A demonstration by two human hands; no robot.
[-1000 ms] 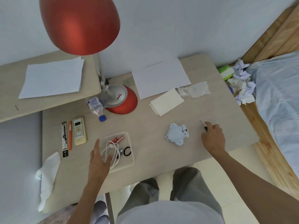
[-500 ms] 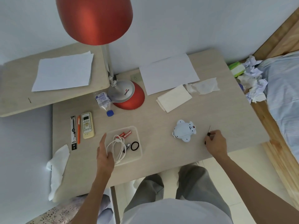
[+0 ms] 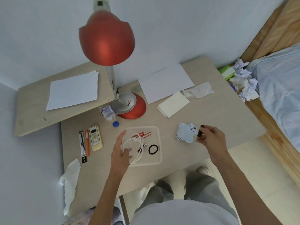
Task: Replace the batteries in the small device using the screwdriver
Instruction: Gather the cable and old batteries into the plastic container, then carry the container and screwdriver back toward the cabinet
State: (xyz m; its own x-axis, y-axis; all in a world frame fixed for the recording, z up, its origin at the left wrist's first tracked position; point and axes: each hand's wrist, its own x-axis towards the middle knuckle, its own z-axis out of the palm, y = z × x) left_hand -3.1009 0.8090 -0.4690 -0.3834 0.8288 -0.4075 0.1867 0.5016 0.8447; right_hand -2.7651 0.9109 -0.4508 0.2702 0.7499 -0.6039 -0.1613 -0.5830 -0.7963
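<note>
Head view, right hand [image 3: 211, 140] pinching dark screwdriver handle [image 3: 200, 132], pale-blue rounded plastic device [image 3: 185, 132]

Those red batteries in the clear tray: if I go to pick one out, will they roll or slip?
The red batteries look round and smooth, so they would probably roll if nudged. The clear tray rim should contain them. The white cable beside them looks floppy and may drag along.

Small device [image 3: 185, 132]: pale blue, animal-shaped, lying flat on the worktop [image 3: 219, 120]. Screwdriver [image 3: 200, 133]: dark handle, held just beside the device. Batteries [image 3: 144, 134]: two red cells lying side by side in a clear tray [image 3: 158, 159].
</note>
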